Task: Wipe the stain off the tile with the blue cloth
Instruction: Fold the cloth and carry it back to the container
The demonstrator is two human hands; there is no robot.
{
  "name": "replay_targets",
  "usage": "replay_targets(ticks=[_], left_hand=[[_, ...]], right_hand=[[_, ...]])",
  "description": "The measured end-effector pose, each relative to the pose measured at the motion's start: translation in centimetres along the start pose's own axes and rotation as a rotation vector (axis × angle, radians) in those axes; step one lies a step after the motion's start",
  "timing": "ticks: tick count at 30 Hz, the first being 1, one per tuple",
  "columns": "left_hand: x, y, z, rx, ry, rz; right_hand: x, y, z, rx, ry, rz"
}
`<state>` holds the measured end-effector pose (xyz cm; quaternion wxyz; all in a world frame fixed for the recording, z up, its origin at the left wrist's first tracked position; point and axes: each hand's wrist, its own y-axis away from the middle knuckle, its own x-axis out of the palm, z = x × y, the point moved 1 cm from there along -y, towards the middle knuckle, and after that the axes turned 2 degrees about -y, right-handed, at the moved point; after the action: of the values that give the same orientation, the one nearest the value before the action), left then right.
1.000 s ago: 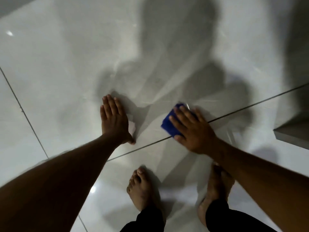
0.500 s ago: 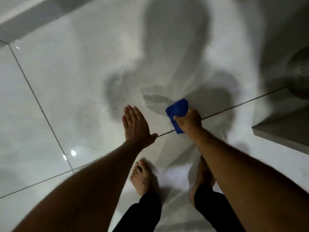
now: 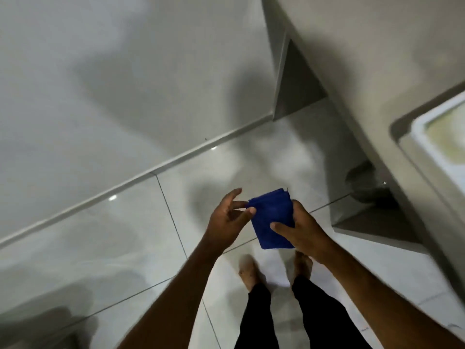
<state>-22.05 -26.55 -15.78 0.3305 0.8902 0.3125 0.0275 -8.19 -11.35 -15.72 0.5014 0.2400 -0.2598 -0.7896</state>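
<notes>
The folded blue cloth [image 3: 270, 217] is up in the air in front of me, above the glossy white floor tiles [image 3: 130, 230]. My right hand [image 3: 302, 229] grips its right side, thumb lying across the front. My left hand [image 3: 230, 220] pinches the cloth's upper left corner between thumb and fingertips, the other fingers spread. No stain shows on the tiles; the picture is blurred. My bare feet [image 3: 249, 272] stand on the tile below the hands.
A white wall with a skirting strip [image 3: 141, 176] runs diagonally across the left. A grey cabinet or counter [image 3: 372, 79] rises on the right, with a white basin edge [image 3: 432, 144] and a dark round object [image 3: 364, 182] at its foot.
I have risen from the floor. Both hands left the tile; the cloth came up with the right hand, and the left hand now holds its corner. The view swung toward the wall.
</notes>
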Motion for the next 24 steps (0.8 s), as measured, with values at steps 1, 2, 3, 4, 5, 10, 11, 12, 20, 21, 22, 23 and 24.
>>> replay_targets(ticks=[1, 2, 3, 4, 5, 10, 11, 12, 20, 21, 22, 23, 24], left_hand=[[-0.7, 2.3, -2.8, 0.059, 0.013, 0.012], [-1.3, 4.5, -5.3, 0.105, 0.026, 0.018], [-1.6, 6.6, -7.4, 0.141, 0.038, 0.017], [-1.8, 8.4, -9.1, 0.182, 0.047, 0.012], [-2.1, 9.7, -10.4, 0.221, 0.044, -0.006], [-1.9, 13.8, -14.9, 0.355, 0.032, -0.064], [-1.5, 14.2, -15.6, 0.359, 0.001, -0.055], [-0.9, 14.6, -16.2, 0.360, -0.028, -0.040], [8.8, 13.5, -22.4, 0.441, -0.162, 0.053], [10.9, 13.2, -23.2, 0.449, -0.178, 0.071], [13.0, 12.7, -24.0, 0.457, -0.191, 0.087], [15.2, 12.2, -24.8, 0.464, -0.212, 0.096], [17.6, 11.5, -25.7, 0.474, -0.245, 0.096]], right_hand=[[-0.6, 2.7, 2.4, -0.035, 0.002, 0.011], [-1.0, 5.3, 4.7, -0.064, -0.004, 0.023], [-1.4, 7.7, 6.5, -0.088, -0.019, 0.033], [-1.6, 10.0, 8.2, -0.115, -0.037, 0.039], [-1.7, 11.6, 9.3, -0.142, -0.054, 0.043], [-2.3, 16.8, 12.5, -0.253, -0.048, -0.038], [-2.7, 17.4, 12.8, -0.257, -0.051, -0.074], [-3.1, 18.0, 13.1, -0.261, -0.056, -0.110], [-13.1, 23.3, 12.6, -0.267, 0.037, -0.342], [-15.4, 24.0, 12.5, -0.263, 0.110, -0.379], [-17.7, 24.5, 12.2, -0.261, 0.175, -0.425], [-20.1, 24.8, 11.9, -0.246, 0.245, -0.474], [-22.5, 24.8, 11.3, -0.225, 0.322, -0.525]])
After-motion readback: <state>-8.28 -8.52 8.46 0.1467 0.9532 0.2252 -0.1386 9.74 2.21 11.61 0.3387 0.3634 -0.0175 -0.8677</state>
